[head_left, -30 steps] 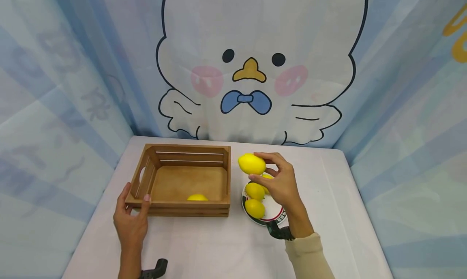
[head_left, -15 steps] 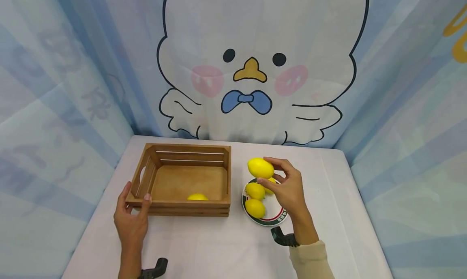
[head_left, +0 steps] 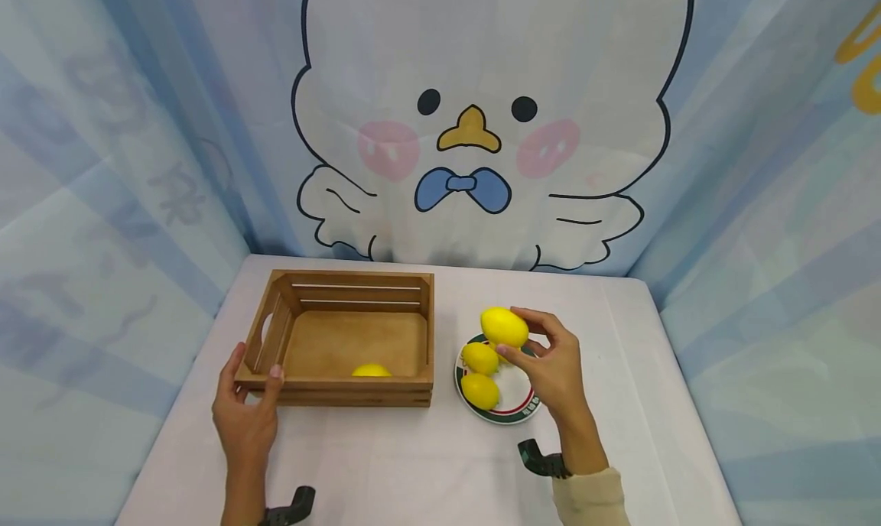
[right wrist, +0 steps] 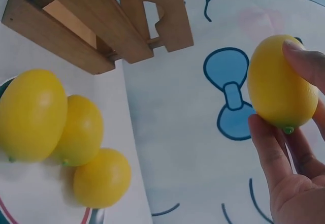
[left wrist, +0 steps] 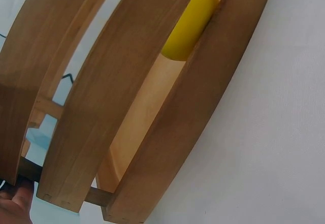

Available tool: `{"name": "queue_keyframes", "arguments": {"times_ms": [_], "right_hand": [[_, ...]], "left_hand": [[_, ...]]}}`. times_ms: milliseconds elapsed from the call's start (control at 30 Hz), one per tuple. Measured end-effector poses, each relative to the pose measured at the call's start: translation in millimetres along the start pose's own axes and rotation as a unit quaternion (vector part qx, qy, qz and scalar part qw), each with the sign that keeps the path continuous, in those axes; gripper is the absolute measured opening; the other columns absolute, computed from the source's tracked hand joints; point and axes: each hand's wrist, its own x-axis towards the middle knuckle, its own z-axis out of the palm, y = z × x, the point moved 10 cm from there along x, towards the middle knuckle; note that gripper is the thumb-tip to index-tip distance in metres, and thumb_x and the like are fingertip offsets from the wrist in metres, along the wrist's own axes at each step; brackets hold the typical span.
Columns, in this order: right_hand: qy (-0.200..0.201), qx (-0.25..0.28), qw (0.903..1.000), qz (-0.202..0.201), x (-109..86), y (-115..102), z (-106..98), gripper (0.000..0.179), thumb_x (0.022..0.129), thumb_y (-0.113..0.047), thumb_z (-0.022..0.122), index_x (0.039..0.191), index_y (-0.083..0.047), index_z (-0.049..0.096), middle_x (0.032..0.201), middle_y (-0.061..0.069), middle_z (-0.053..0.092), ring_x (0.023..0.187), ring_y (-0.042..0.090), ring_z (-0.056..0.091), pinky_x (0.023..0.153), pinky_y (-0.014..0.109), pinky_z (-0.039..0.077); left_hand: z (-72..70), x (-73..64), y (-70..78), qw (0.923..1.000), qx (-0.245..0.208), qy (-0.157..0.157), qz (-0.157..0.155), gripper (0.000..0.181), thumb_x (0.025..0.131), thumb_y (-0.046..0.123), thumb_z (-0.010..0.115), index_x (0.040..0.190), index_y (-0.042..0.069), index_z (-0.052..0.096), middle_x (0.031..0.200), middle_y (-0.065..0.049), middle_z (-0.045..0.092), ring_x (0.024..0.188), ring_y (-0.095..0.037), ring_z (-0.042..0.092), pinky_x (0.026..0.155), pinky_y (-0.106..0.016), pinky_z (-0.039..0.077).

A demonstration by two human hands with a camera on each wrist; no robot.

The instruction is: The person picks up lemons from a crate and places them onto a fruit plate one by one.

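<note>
My right hand (head_left: 554,365) pinches a yellow lemon (head_left: 505,327) between thumb and fingers, above the back of a round plate (head_left: 512,417). In the right wrist view, the held lemon (right wrist: 282,82) has a small green tip and hangs apart from the others. Three lemons (right wrist: 33,116) lie on the plate; the rear one is mostly hidden in the head view. A slatted wooden crate (head_left: 358,339) stands left of the plate, with one lemon (head_left: 372,370) by its front wall. My left hand (head_left: 245,419) grips the crate's front left corner, thumb on the rim.
A white cloth covers the table (head_left: 385,465). Behind it hangs a pale blue curtain (head_left: 475,228) with a cartoon bird, and curtains close in both sides. The crate's right wall stands a small gap from the plate.
My right hand has moved right and toward me with the lemon, from beside the crate to over the plate. My left hand and the crate have stayed put.
</note>
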Motion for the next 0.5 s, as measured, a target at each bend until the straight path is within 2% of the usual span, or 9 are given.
{"name": "queue_keyframes", "arguments": {"times_ms": [300, 500], "right_hand": [[0.013, -0.003, 0.9992, 0.037, -9.0, 21, -7, 0.056, 0.085, -0.003, 0.088, 0.137, -0.011, 0.068, 0.136, 0.008, 0.064, 0.12, 0.026, 0.057, 0.1, 0.015, 0.054], [0.031, -0.021, 0.9969, 0.07, -17.5, 39, -15, 0.056, 0.085, -0.003, 0.088, 0.137, -0.012, 0.068, 0.137, 0.007, 0.064, 0.121, 0.026, 0.059, 0.099, 0.016, 0.054]], "left_hand": [[-0.1, -0.4, 1.3, 1.0, -0.002, 0.003, 0.002, 0.069, 0.099, 0.022, 0.077, 0.161, 0.026, 0.048, 0.168, 0.001, 0.045, 0.157, -0.024, 0.039, 0.13, -0.038, 0.032], [-0.1, -0.1, -0.5, 1.0, -0.008, 0.004, 0.004, 0.069, 0.098, 0.022, 0.077, 0.161, 0.026, 0.048, 0.168, 0.0, 0.046, 0.156, -0.023, 0.04, 0.128, -0.031, 0.033]]}}
